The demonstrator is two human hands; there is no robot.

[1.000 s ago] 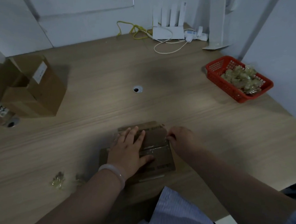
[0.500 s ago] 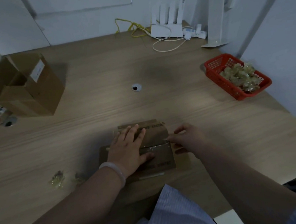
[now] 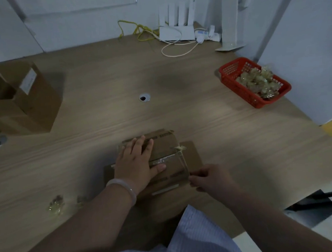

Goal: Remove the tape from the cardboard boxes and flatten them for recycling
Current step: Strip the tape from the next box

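**Position of task item.** A flattened box (image 3: 164, 148) lies on the table (image 3: 240, 140), at the near edge, directly in front of the person. A side flap projects flat to its right.

**Left hand.** The left hand (image 3: 138, 163) lies palm down on the box, covering its left half. The fingers are straight and slightly spread and the thumb points right. It presses on the cardboard and grasps nothing. A pale bangle (image 3: 124, 187) sits on the wrist.

**Right hand.** The right hand (image 3: 210, 178) is just off the near right corner of the box. Its fingers are curled and pinch one end of a strip of tape (image 3: 184, 162). The strip runs taut from the fingertips up to the box's right edge, where its far end is bunched and attached. A glossy seam strip (image 3: 161, 161) runs across the box, beside the left thumb.

**Other items.**
- An open box (image 3: 39, 103) with a white label (image 3: 28, 81) stands at the far left of the table, well apart from the work.
- A red basket (image 3: 229, 72) at the far right holds crumpled tape wads (image 3: 256, 80).
- Loose tape scraps (image 3: 55, 205) lie on the table near the left forearm.
- A cable hole (image 3: 144, 97) is set in the middle of the table.
- A white router (image 3: 176, 31) and a yellow cable (image 3: 136, 28) sit against the back wall.
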